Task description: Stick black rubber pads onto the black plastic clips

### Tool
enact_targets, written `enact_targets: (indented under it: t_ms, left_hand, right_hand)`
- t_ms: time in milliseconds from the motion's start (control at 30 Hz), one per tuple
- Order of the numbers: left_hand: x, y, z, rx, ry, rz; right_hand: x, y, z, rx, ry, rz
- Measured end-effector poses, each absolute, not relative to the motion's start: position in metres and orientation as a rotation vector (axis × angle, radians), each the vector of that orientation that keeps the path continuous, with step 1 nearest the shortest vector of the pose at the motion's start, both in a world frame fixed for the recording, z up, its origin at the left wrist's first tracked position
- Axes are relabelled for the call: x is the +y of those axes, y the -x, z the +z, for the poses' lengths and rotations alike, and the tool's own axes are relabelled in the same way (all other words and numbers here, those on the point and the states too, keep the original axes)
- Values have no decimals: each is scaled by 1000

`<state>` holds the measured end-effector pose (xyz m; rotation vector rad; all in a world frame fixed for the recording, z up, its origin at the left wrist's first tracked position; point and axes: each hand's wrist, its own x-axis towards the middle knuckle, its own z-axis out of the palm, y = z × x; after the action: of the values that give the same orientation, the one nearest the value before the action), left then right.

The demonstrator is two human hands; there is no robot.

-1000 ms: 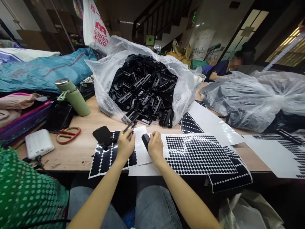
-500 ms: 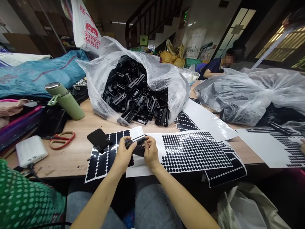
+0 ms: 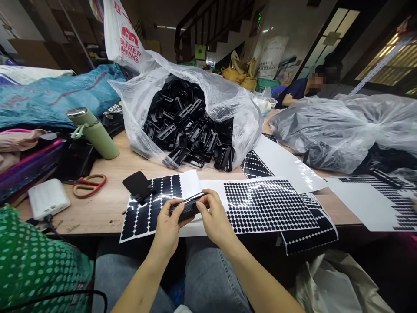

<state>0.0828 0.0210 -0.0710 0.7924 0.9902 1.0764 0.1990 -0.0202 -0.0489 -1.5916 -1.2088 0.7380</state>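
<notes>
Between my two hands, just above the table's front edge, is a black plastic part [image 3: 188, 209] with a fine textured face turned toward me. My left hand [image 3: 170, 219] is closed around its left end, thumb on the front. At the right end, my right hand [image 3: 213, 213] pinches it between thumb and fingers. Below lie a white sheet of small black round stickers [image 3: 270, 204] and, to the left, a sheet with larger black oval stickers [image 3: 143, 217]. A clear plastic bag [image 3: 224, 104] full of similar black parts [image 3: 185, 121] gapes open behind them.
Left on the table are red-handled scissors [image 3: 89, 186], a white power bank [image 3: 48, 199], a green flask [image 3: 94, 134] and a flat black piece [image 3: 138, 186]. A second stuffed plastic bag [image 3: 329, 130] stands right. A person [image 3: 299, 89] sits farther back.
The black part has been turned so its textured face shows, and my right hand has shifted its grip on the right end. The whole view has moved slightly.
</notes>
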Motion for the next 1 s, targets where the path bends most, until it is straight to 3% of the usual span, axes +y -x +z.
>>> enact_targets:
  t_ms: [467,700,1000]
  left_hand:
    - [14,-84,-80,1045,-874,1095]
    - [58,-54,-108,1163,-911,1391]
    - [65,-50,-139,1087,-912,1332]
  right_hand:
    - [-16,-197,-65,-1280,1623,557]
    - [5,-165,-107,-1386,1880,464]
    - [4,-136,-138,-1488,2040,307]
